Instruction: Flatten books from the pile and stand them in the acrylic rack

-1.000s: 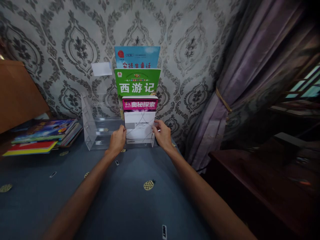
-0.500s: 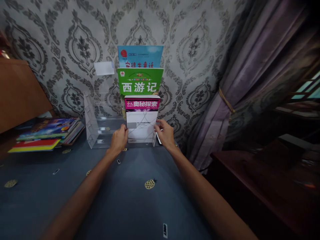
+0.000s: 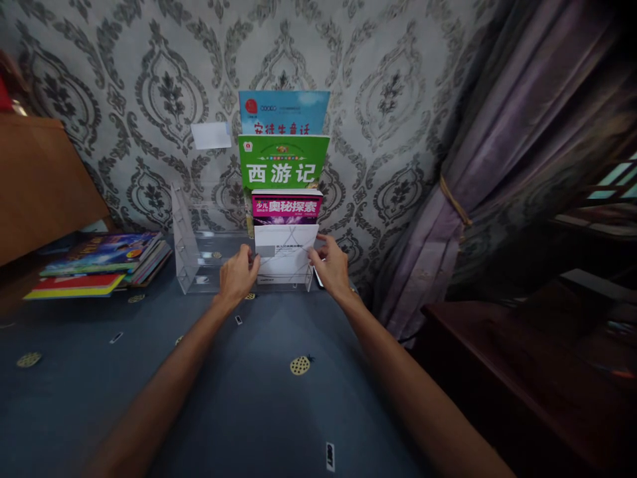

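Observation:
A clear tiered rack [image 3: 182,242] stands on the blue cloth against the wall. On its right side, books rise in steps: a blue book [image 3: 284,111] at the back, a green book [image 3: 283,161], a magenta book [image 3: 287,207], and a white book [image 3: 287,259] in front. My left hand [image 3: 239,271] grips the white book's left edge, thumb and fingers pinched around it. At the right edge, my right hand [image 3: 331,262] holds the same book between thumb and fingers. The white book stands upright, low in the front of the rack.
A stack of books [image 3: 99,262] lies left of the rack. A brown wooden box [image 3: 44,186] is behind it. A dark object with a light edge lies behind my right hand. A tied curtain [image 3: 423,259] and a dark red cabinet [image 3: 468,332] are at the right.
The view has shifted slightly, moving the scene a little to the right. Both hands remain on the white book, whose top edge sits slightly lower against the magenta book.

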Motion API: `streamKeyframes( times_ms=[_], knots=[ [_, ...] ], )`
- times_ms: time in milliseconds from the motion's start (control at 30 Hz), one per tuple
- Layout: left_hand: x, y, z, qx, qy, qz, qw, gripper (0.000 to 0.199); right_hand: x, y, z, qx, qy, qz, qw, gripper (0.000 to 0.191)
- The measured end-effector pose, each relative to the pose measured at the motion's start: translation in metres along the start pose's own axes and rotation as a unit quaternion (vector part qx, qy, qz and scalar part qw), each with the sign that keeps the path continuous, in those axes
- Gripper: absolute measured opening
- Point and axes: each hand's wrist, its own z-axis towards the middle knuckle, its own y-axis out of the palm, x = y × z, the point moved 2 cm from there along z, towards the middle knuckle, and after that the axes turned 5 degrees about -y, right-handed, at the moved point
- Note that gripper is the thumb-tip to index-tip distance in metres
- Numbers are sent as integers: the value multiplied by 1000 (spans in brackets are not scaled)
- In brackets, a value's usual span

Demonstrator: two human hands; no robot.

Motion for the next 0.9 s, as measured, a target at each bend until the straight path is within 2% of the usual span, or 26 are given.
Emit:
streamKeyframes(
  times_ms=[100,267,333,433,567,733,900],
  knots=[
    [0,-1,-1,5,-9,15,1000,16,0,1,-1,14,14,3,1000,41],
    [-2,-2,0,4,-14,23,1000,17,-6,0,-3,40,14,15,999,19],
    [-3,-2,1,4,-16,26,1000,17,-11,1,-5,20,-9,32,999,24],
    [-5,-2,2,2,-18,25,1000,17,-18,6,-9,-43,-42,63,996,27],
    [-8,-2,2,-1,-17,21,1000,17,-17,16,-14,-123,-64,49,989,36],
    [-10,-3,1,4,-10,17,1000,15,-10,24,-18,-155,-70,5,985,46],
    [-12,0,2,5,8,-25,1000,15,-9,26,-18,-165,-76,-14,983,46]
  ],
)
